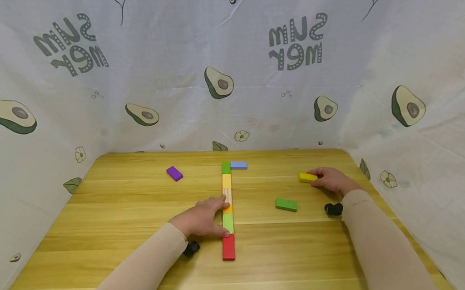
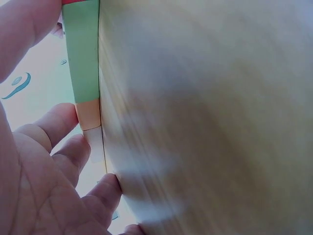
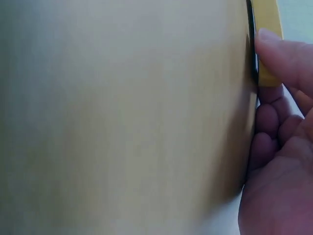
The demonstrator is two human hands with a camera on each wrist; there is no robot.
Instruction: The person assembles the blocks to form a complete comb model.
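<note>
A straight row of coloured wooden blocks runs away from the near side: a red block point(image 1: 229, 248), a light green block point(image 1: 229, 220), an orange block point(image 1: 229, 209), a plain wood block point(image 1: 228, 192), a pale orange block point(image 1: 226, 180) and a green block point(image 1: 226, 167). My left hand point(image 1: 202, 219) rests along the row's left side, thumb by the light green block and fingers spread at the orange and plain ones. Over at the right, my right hand point(image 1: 333, 181) pinches a yellow block point(image 1: 305, 177) by its right end, low at the table.
A blue block point(image 1: 238, 165) lies crosswise at the far end, right of the row. Between the row and my right hand is a loose green block point(image 1: 286, 204). A purple block point(image 1: 174, 173) lies back left. Printed cloth point(image 1: 254, 111) surrounds the wooden table point(image 1: 267, 269).
</note>
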